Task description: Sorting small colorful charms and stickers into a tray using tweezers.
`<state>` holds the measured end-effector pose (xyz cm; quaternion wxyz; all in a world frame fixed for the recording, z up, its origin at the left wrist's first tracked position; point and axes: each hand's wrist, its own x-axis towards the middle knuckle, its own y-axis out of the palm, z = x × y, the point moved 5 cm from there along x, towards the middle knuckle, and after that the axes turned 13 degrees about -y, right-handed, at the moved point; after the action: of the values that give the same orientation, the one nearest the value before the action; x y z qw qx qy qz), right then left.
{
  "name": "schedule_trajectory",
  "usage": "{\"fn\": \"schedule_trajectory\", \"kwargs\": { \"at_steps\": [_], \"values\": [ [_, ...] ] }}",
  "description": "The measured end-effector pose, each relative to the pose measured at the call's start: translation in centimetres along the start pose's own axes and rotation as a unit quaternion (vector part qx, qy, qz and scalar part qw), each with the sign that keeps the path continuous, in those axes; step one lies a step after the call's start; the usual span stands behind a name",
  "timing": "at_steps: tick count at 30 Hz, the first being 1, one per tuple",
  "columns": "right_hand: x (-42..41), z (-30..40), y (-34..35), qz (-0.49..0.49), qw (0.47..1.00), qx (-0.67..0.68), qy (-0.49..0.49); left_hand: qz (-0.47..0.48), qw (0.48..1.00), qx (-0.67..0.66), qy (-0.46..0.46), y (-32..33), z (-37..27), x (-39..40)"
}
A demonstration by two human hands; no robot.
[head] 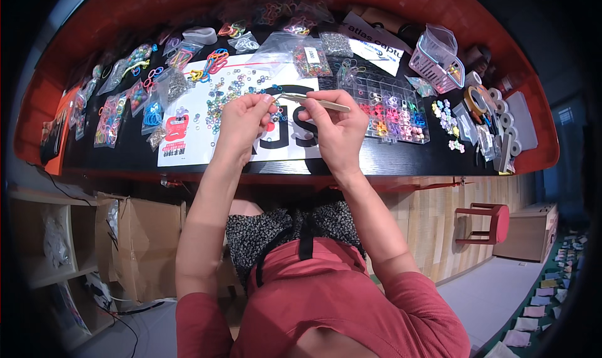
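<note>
My right hand [342, 127] grips a pair of metal tweezers [335, 105], their narrow tips pointing left. The thumb and forefinger of my left hand [244, 122] are pinched together at those tips, around something small, perhaps a ring; it is too small to make out. Both hands are above a white printed sheet [188, 146] on the black table. Many small coloured rings [225, 97] lie scattered on the sheet, mostly beyond and beside my left hand. Right of my right hand stands a clear compartment box [392, 108] of sorted colourful pieces.
Bags of rings and beads [110, 120] crowd the table's left and back. A pink basket [435, 64] stands back right, near tape rolls [507, 119] and flower-shaped pieces [444, 115]. The table has a raised red rim [548, 127]. Below are a cardboard box [150, 245] and a red stool [501, 224].
</note>
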<state>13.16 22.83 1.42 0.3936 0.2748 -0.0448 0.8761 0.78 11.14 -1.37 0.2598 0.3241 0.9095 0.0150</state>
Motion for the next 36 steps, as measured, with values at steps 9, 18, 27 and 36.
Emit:
{"fn": "schedule_trajectory", "kwargs": {
  "at_steps": [9, 18, 27, 36],
  "values": [
    [0.0, 0.0, 0.3, 0.024, 0.999, -0.017, -0.023, 0.024, 0.999, -0.02, -0.025, -0.2, 0.5, 0.6],
    [0.3, -0.2, -0.2, -0.016, 1.0, 0.0, 0.003, 0.023, 0.999, 0.031, 0.019, 0.2, -0.1, -0.4],
    [0.5, -0.8, -0.7, -0.043, 0.997, 0.047, 0.036, 0.05, 0.998, 0.028, 0.016, 0.2, 0.0, -0.3],
    [0.4, -0.2, -0.6, -0.031, 0.999, 0.022, 0.026, 0.063, 0.997, 0.036, 0.0, 0.5, 0.4, -0.1]
  ]
}}
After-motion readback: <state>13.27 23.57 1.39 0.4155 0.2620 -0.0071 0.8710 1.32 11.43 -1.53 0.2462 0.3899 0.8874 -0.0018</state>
